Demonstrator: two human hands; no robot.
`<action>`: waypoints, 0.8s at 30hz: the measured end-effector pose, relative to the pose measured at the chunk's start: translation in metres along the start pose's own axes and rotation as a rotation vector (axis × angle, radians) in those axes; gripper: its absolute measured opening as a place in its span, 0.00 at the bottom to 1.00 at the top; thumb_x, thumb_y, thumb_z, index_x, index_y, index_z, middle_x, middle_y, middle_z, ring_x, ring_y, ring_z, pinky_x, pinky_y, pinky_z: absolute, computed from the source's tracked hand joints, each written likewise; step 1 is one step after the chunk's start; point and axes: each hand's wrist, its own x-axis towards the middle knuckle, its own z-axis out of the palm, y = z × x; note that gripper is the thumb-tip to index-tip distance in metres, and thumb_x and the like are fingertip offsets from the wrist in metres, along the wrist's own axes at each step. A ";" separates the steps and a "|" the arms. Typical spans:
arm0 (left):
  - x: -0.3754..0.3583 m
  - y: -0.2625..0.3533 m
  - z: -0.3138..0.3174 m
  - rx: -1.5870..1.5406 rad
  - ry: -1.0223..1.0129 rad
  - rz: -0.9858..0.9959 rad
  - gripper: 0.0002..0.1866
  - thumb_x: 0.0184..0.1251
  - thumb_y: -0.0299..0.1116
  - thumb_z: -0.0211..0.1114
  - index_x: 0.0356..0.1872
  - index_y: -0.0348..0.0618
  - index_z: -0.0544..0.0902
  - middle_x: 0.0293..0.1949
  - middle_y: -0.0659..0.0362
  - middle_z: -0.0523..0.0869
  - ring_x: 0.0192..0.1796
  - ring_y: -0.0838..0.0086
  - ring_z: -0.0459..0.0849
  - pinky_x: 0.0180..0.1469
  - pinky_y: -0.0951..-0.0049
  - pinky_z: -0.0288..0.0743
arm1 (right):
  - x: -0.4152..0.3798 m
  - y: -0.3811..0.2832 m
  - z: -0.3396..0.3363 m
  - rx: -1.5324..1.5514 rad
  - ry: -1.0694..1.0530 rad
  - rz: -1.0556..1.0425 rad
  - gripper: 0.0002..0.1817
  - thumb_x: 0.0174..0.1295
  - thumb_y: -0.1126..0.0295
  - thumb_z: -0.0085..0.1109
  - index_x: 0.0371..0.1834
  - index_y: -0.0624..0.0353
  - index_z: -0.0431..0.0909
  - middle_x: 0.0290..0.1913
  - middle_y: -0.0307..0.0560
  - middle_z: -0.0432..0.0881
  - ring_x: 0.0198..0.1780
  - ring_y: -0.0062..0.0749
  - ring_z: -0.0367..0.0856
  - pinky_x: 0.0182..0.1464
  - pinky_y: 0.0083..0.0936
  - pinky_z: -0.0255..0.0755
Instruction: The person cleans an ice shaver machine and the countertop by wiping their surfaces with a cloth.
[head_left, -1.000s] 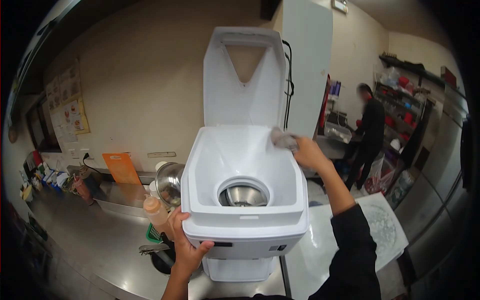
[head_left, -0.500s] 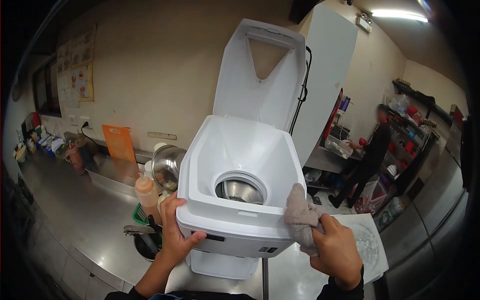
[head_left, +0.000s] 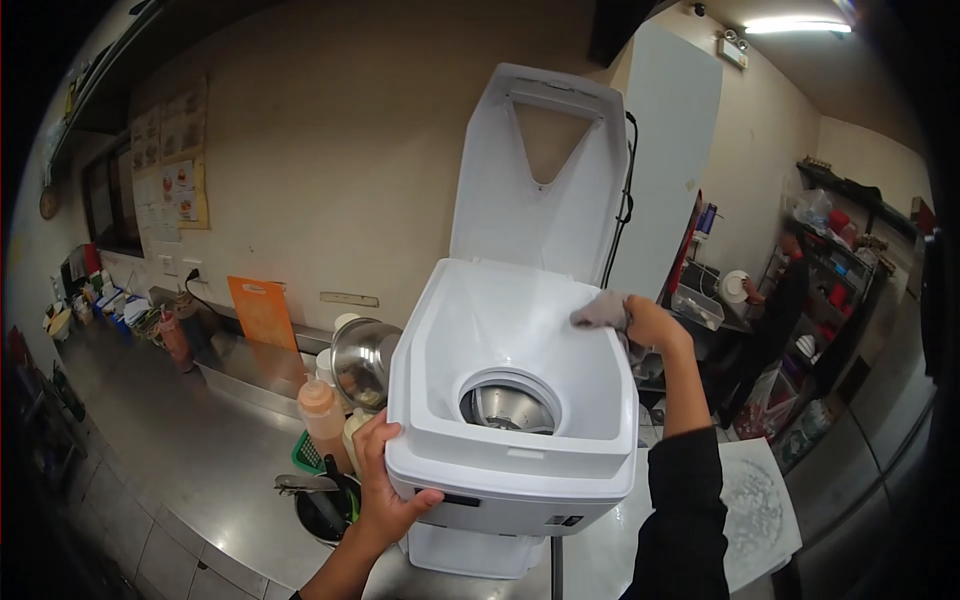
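A white machine (head_left: 520, 490) stands in front of me, its lid (head_left: 545, 215) tipped up at the back. Its wide sloping hopper (head_left: 470, 330) runs down to a round opening with metal (head_left: 508, 408) inside. At the front left corner, my left hand (head_left: 385, 490) grips the body, thumb on the front face and fingers along the side. My right hand (head_left: 655, 327) is closed on a grey cloth (head_left: 603, 311), which lies against the hopper's inner right wall near the top. Part of the cloth is hidden by the hand.
Left of the machine stand a metal bowl (head_left: 362, 362), a squeeze bottle (head_left: 322, 420) and a black container of utensils (head_left: 325, 510) on the steel counter (head_left: 240, 435). An orange board (head_left: 262, 310) leans at the wall. A white board (head_left: 755, 500) lies right. Another person (head_left: 785, 300) holds a plate (head_left: 735, 287).
My right hand has carried the cloth from the front right corner up and back to the hopper's right rim. My left hand keeps its hold. The view has shifted slightly.
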 end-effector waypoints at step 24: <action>0.006 0.013 -0.013 0.007 -0.072 -0.026 0.44 0.48 0.61 0.69 0.62 0.49 0.62 0.60 0.40 0.56 0.62 0.46 0.58 0.61 0.51 0.60 | 0.151 -0.195 0.021 -0.007 -0.070 -0.511 0.23 0.48 0.68 0.58 0.52 0.54 0.77 0.51 0.57 0.79 0.55 0.52 0.76 0.56 0.38 0.70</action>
